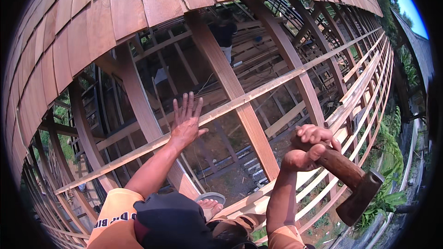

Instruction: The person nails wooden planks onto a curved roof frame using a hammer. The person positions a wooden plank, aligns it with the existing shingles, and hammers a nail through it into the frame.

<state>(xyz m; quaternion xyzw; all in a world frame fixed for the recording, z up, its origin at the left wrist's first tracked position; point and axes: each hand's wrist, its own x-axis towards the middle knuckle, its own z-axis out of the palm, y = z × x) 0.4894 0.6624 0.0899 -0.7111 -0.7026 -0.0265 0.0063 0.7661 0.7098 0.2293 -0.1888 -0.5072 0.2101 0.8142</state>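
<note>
My left hand (185, 122) lies over a narrow wooden batten (254, 94) with its fingers spread and holds nothing. That batten runs crosswise over the sloping brown rafters (219, 62). On the right, my right hand (310, 148) is closed round the thick wooden handle of a hatchet (355, 193). Its heavy dark metal head points down and to the right, apart from the battens. Overlapping wooden shingles (124, 9) cover the roof above my hands.
More battens (364, 97) run in rows along the right side. Through the frame, a person in dark clothing (224, 32) is visible below among stacked boards. My bare foot (211, 206) shows at the bottom. Green plants (390, 157) and a neighbouring roof (413, 41) lie right.
</note>
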